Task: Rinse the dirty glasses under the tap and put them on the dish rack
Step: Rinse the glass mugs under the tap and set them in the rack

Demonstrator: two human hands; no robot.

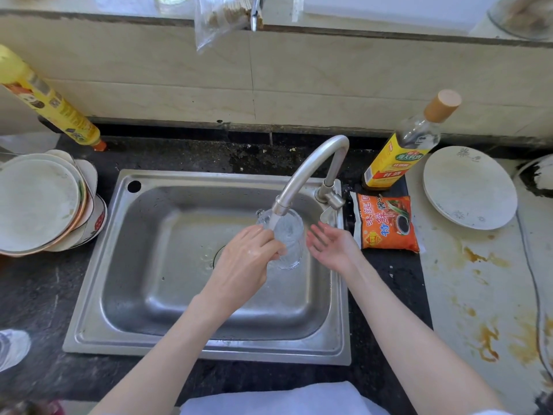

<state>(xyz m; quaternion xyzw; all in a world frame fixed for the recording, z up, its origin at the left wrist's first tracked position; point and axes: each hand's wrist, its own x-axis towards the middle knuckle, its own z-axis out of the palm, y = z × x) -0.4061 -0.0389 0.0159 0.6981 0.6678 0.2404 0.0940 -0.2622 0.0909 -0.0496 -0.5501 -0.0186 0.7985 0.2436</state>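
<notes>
Head camera: the left hand (245,256) gripped a clear glass (288,238) under the running tap (302,175) above the steel sink (191,295), while the right hand (332,244) hovered just beside it, fingers relaxed, palm up.

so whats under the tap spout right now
A clear glass, gripped by the left hand, sits directly under the tap spout with water running into it. The sink basin lies below; the hand and glass cover most of the drain.
</notes>
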